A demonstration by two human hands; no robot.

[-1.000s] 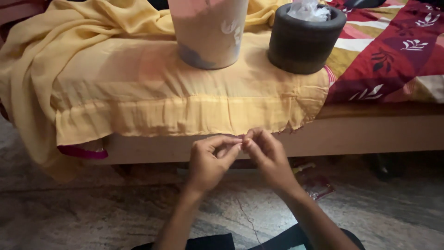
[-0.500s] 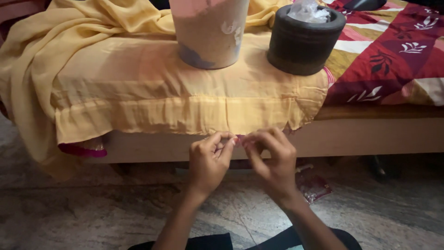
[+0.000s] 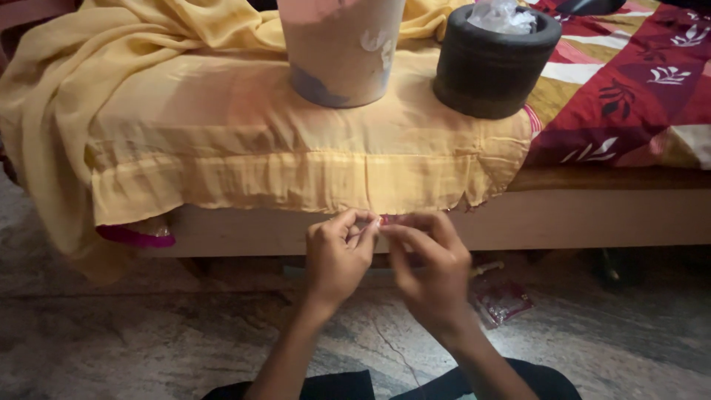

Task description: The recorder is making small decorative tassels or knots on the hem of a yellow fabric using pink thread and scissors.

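We have one view only, from a camera worn on the head, so no second view shares the scene with it. We look forward and downward at the near edge of a wooden bed (image 3: 592, 215), from above its height and close to it. The bed edge crosses the frame at mid-height, level. Above that edge we see part of the bed top; below it, the stone floor (image 3: 148, 333). Just below the edge, at the centre, sit the left hand (image 3: 337, 255) and right hand (image 3: 433, 270), nearest to us.
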